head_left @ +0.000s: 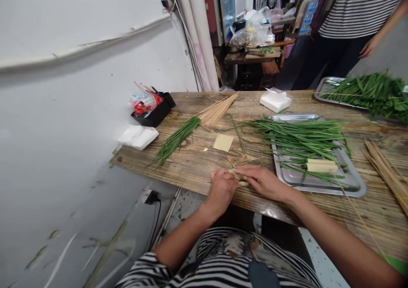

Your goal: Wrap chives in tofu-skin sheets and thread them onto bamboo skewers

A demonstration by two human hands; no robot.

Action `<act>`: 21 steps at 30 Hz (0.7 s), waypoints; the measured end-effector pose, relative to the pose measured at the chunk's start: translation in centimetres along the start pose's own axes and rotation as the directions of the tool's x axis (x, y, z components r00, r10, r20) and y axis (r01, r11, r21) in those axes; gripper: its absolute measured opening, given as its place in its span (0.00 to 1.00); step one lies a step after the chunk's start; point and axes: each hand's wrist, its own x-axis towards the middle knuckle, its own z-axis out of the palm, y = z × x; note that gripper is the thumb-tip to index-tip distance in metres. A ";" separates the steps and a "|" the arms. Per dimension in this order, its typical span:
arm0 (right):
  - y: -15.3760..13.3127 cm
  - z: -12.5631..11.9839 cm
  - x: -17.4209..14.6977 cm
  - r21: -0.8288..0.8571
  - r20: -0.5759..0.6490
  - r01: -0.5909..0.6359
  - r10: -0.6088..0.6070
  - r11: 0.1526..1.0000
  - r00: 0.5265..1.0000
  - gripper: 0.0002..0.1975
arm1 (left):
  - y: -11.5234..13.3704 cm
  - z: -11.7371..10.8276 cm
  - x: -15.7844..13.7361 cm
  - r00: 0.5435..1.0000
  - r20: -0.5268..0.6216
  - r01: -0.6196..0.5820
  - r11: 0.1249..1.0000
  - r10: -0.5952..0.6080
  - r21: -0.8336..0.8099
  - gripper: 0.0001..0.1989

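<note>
At the table's near edge my left hand [222, 190] is closed, its fingers bent over a pale yellow tofu-skin roll [244, 183]. My right hand [263, 182] presses on the same roll from the other side, fingers close together; much of the roll is hidden beneath them. Just beyond lies a flat square tofu sheet [223, 142], with a small yellow scrap [205, 149] beside it. A bunch of cut chives [178, 141] rests to the left, touching fanned bamboo skewers [219, 109]. To the right, finished-looking tofu rolls [321, 166] with chives in them lie on a metal tray [358, 181].
Long chives [302, 132] cover the tray's far half. Another tray of greens [372, 92] stands behind it, and more skewers [387, 173] lie at right. Tissues [276, 100], a napkin stack [138, 137] and a black box [154, 113] stand around. A person [360, 20] stands across the table.
</note>
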 end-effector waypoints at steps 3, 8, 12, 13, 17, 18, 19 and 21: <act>0.5 0.6 0.1 -0.050 0.079 0.039 -0.035 0.998 0.996 0.22 | -0.1 -0.3 -0.2 1.000 0.003 -0.009 1.000 0.009 -0.003 0.07; 0.9 1.5 -0.2 -0.124 0.081 0.013 -0.003 0.992 0.997 0.23 | 0.0 -0.4 -0.3 0.997 0.071 -0.011 1.000 0.013 -0.023 0.10; 0.2 1.1 -1.0 -0.101 -0.052 0.060 -0.066 0.993 0.997 0.18 | -0.2 -0.6 0.0 0.995 0.104 0.008 0.997 -0.001 -0.072 0.13; -0.1 1.0 -1.3 -0.131 -0.094 0.056 -0.069 0.990 0.993 0.16 | -0.2 -0.7 0.1 0.994 0.112 0.010 0.997 -0.001 -0.078 0.13; -1.5 1.1 -2.5 -0.360 -0.093 -0.010 -0.025 0.933 0.995 0.10 | -0.2 -1.1 0.4 0.992 0.127 0.010 0.997 -0.001 -0.075 0.13; -1.8 1.3 -2.6 -0.409 -0.065 -0.010 -0.018 0.913 0.998 0.10 | -0.2 -1.1 0.4 0.992 0.128 0.005 0.997 0.005 -0.074 0.13; -2.0 1.6 -2.8 -0.443 -0.043 -0.003 -0.018 0.896 0.999 0.11 | -0.3 -1.1 0.4 0.992 0.127 -0.003 0.997 0.012 -0.075 0.13; -2.2 2.1 -2.9 -0.483 -0.022 0.024 -0.040 0.875 0.999 0.11 | -0.4 -1.1 0.5 0.993 0.120 -0.012 0.997 0.022 -0.077 0.14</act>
